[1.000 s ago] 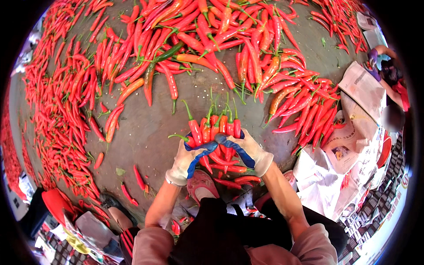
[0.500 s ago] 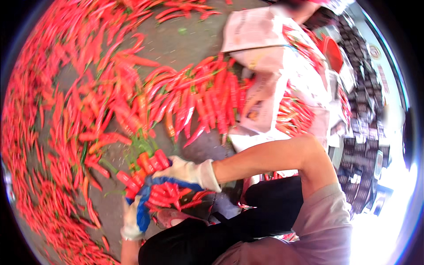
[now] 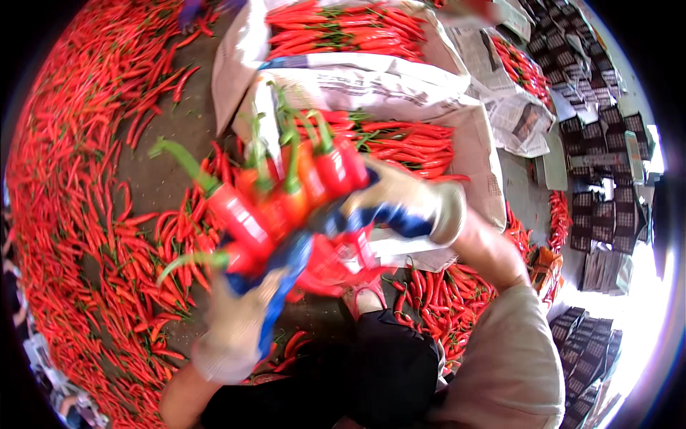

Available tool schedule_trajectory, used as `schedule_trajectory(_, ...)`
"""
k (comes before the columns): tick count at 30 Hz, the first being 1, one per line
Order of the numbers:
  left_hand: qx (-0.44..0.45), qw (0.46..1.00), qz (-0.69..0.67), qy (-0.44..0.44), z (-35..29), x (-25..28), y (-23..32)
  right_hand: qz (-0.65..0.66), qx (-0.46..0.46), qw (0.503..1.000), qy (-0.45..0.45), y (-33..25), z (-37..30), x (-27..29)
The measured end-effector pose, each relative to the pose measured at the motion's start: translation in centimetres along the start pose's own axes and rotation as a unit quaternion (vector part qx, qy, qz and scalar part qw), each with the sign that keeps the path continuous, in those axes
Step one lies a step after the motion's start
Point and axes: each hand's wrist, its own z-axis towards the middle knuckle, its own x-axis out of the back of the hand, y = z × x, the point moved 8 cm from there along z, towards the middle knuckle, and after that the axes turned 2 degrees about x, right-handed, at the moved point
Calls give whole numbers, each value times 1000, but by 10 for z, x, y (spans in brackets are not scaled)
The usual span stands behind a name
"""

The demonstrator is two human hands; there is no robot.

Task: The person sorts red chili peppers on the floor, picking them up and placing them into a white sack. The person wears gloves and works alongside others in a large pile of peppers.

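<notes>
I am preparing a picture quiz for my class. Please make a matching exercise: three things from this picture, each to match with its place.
Things:
1. chilli bundle
2. newspaper-lined box
3. loose chillies

Places:
a. spread over the ground on the left
b. held between both gloved hands
c. at the top, filled with stacked chillies

Pairs: 1-b, 2-c, 3-a

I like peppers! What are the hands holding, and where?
Both gloved hands, left hand and right hand, hold a bunch of red chili peppers around its lower part, stems upward.

an outdoor chili sorting yard: red chilies (image 3: 78, 236) across bare ground (image 3: 153, 182), newspaper-lined heaps (image 3: 386, 86)
</notes>
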Motion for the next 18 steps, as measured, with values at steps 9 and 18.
schedule_trajectory(9, 70, 967, -99, -224, 102, -261, -152, -556, -245, 794, -32, 7, -56, 238)
schedule_trajectory(18, 274, 903, -1, -330, 81, -263, -142, -692, -227, 674, -122, 60, -60, 236)
